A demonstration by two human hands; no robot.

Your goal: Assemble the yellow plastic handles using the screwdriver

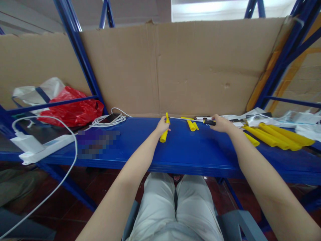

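My left hand (163,126) is closed around a yellow tube (164,136), held tilted above the blue shelf top. In my right hand (220,123) is a screwdriver (208,122) with a black and yellow handle. Its long thin shaft points left and its tip lies close to the upper part of the yellow tube; whether they touch I cannot tell. Between the two hands, more yellow pieces (191,126) lie on the shelf. To the right of my right hand several yellow tubes (281,136) rest side by side.
The blue shelf (140,144) has a cardboard sheet (120,67) behind it. On the left are a red plastic bag (72,107), a coiled white cable (107,121) and a white power strip (50,147). Clear plastic packaging (259,117) lies at the right back.
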